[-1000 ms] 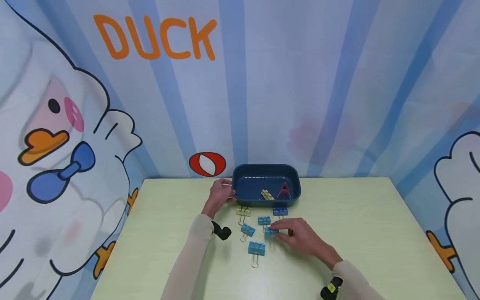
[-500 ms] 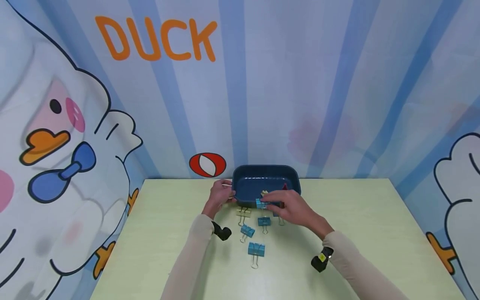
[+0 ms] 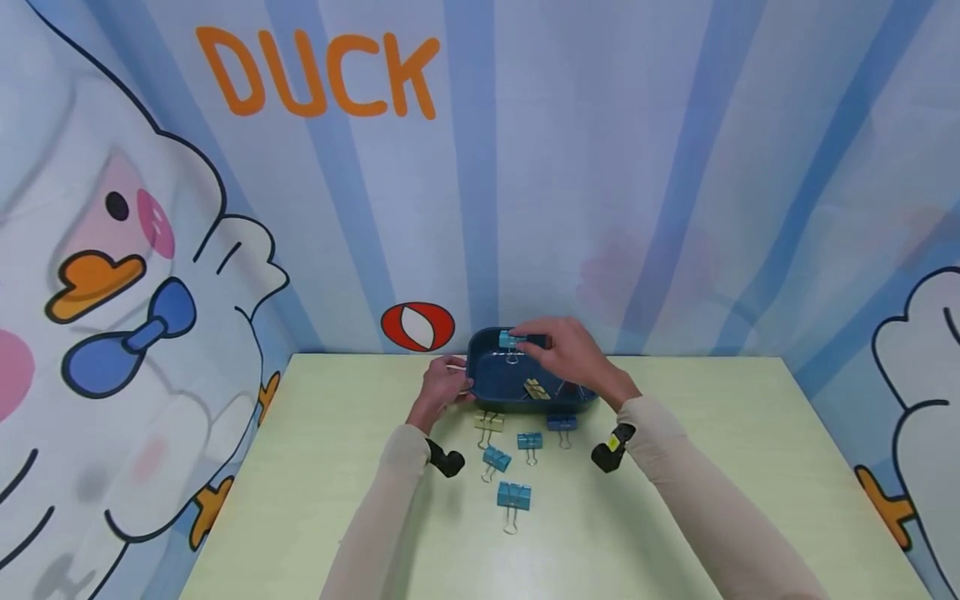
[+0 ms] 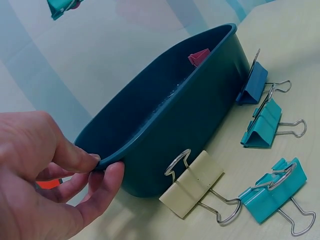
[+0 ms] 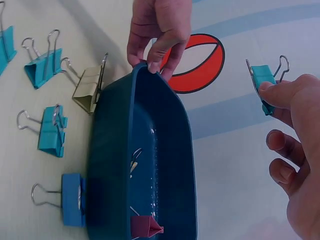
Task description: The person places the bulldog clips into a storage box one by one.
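My left hand (image 3: 441,386) pinches the left rim of a dark blue tray (image 4: 200,110), thumb on top and fingers below the lip. Over the tray's far side, my right hand (image 3: 566,354) holds a light-blue binder clip (image 5: 262,76) between thumb and index finger, its wire handles sticking out. Inside the tray lie a yellow binder clip (image 3: 536,389) and a dark red binder clip (image 5: 145,226). In front of the tray on the table are a cream binder clip (image 4: 192,184), a darker blue binder clip (image 5: 73,200) and several light-blue binder clips (image 3: 513,496).
The tray stands at the back of a pale yellow table (image 3: 675,467), close to a printed curtain (image 3: 562,167) with a duck pattern. Table surface extends to both sides of the tray and clips.
My right hand has picked up a light-blue binder clip from the table and carried it forward and up over the tray. My left hand keeps its hold on the rim.
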The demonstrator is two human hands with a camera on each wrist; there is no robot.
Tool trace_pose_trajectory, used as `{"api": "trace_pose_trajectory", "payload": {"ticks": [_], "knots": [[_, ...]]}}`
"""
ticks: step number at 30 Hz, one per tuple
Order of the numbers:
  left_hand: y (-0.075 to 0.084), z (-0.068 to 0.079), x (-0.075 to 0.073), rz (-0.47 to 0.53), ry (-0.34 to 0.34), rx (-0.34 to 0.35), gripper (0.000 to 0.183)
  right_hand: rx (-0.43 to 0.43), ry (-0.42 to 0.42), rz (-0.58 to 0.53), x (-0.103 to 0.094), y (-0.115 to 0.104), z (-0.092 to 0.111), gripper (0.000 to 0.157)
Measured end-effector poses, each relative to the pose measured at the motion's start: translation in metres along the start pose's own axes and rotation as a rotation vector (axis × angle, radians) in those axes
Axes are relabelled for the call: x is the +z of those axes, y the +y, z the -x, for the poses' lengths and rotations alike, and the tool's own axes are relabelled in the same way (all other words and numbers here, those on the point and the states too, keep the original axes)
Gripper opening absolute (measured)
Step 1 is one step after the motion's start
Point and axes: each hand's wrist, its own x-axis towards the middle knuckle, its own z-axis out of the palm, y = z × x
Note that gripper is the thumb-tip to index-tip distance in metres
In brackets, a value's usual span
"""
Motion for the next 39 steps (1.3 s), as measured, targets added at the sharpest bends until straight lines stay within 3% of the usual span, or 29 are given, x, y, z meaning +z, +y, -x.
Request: {"api": "trace_pose_trajectory", "payload": {"ticks": [9,20,25,29,39], "knots": [[-0.001,-0.001,-0.001,0.010,-0.007,0.019,0.037,0.053,0.010,-0.018,0.002,-0.001,-0.009,0.029],[-0.001,0.000,-0.001,0.003,-0.007,0.010,0.038,0.049,0.022,-0.018,0.009,0.006,-0.011,0.029],[-0.002,-0.001,0.000,0.009,-0.009,0.009,0.038,0.052,-0.015,-0.004,0.013,0.007,-0.010,0.045],[-0.003,-0.001,0.000,0.008,-0.005,0.012,0.038,0.051,-0.041,-0.023,0.012,0.007,-0.004,0.059],[-0.002,0.000,-0.001,0.012,-0.004,0.013,0.037,0.025,-0.048,-0.069,0.017,0.008,0.026,0.058]]}}
